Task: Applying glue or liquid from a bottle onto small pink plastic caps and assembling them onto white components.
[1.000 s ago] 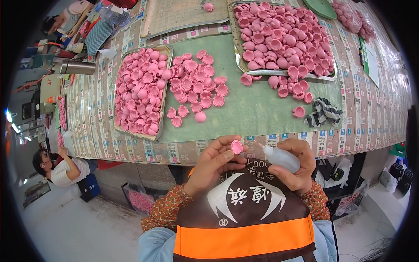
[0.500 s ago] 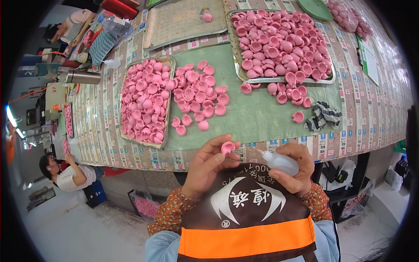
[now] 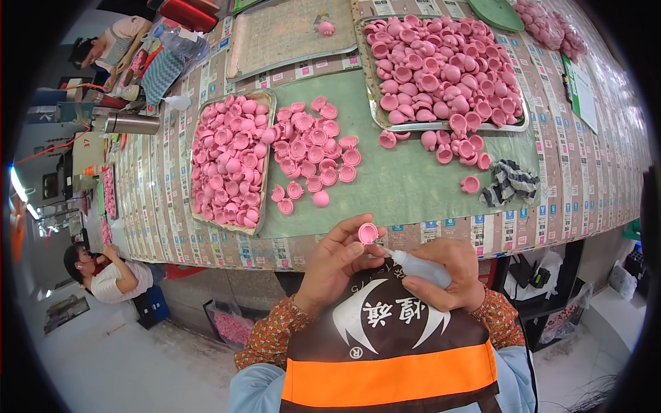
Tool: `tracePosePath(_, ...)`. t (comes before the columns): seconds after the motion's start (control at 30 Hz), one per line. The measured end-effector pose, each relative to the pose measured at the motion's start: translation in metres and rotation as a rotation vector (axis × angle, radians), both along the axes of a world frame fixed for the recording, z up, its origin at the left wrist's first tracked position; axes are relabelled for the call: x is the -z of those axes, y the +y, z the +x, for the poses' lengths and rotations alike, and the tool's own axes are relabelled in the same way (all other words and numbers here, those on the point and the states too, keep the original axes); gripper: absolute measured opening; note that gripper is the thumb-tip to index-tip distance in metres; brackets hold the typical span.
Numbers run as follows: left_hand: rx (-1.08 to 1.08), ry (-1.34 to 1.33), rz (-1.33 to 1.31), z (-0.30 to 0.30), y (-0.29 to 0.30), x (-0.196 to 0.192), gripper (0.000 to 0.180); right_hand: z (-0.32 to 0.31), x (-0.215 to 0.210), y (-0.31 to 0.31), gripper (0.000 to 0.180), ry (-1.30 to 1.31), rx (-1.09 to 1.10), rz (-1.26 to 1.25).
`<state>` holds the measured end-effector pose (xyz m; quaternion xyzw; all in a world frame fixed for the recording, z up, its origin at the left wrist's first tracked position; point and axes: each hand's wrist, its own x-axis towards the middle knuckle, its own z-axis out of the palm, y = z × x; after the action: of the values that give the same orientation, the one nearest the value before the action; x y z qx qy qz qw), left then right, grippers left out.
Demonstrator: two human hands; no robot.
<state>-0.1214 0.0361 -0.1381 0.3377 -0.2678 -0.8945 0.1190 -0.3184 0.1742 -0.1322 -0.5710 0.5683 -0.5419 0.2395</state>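
Between the fingertips of my left hand is a small pink plastic cup-shaped piece, its hollow side facing me. My right hand is wrapped round a translucent squeeze bottle. The bottle's thin nozzle points left and reaches close to the pink piece and my left fingers; whether it touches the piece I cannot tell. Beyond my hands, a loose group of similar pink pieces lies on the green mat. At its left a tray is heaped with more of them.
At the back right stands a large metal tray piled with pink pieces. A striped cloth lies near the mat's right edge. Farther back are a shallow tray and a green plate. Two other people sit at the left.
The squeeze bottle has moved left and slightly down, bringing its nozzle up to the pink piece. My left hand has shifted a little to the right, still holding the piece.
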Motion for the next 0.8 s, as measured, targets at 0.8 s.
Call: tracePosePath(0.8, 0.037, 0.005, -0.012, -0.0003, 0.0073, 0.0023, 0.049, 0.0023, 0.0012, -0.0039, 0.038, 0.061, -0.025, -0.037)
